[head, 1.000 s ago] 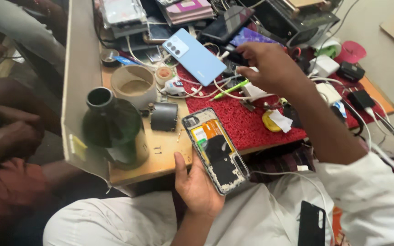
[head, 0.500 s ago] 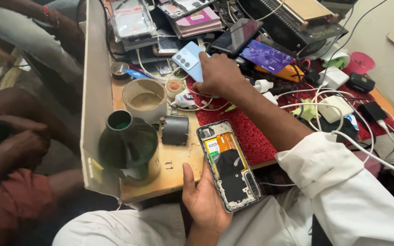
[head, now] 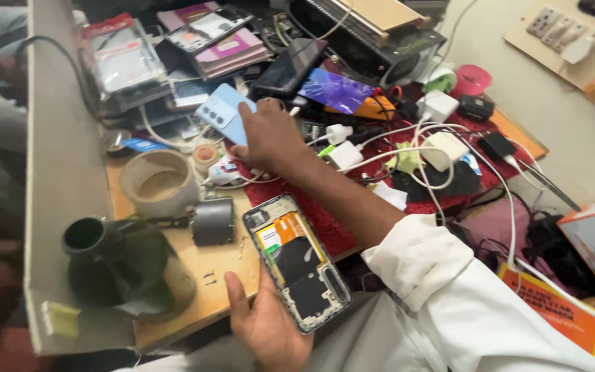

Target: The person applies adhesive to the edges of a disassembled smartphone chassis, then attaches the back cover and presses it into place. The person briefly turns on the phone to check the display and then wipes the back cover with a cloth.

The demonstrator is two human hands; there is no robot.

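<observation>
The opened phone is being held flat in the curled left hand, its long axis running away toward the red mat; beyond it, the light blue back cover is being gripped at its near end by the closed right hand

The opened phone is showing bare matt metal and plastic. The blue phone is gleaming smooth and glossy. The table is looking like worn wood, the red mat rough.
</observation>
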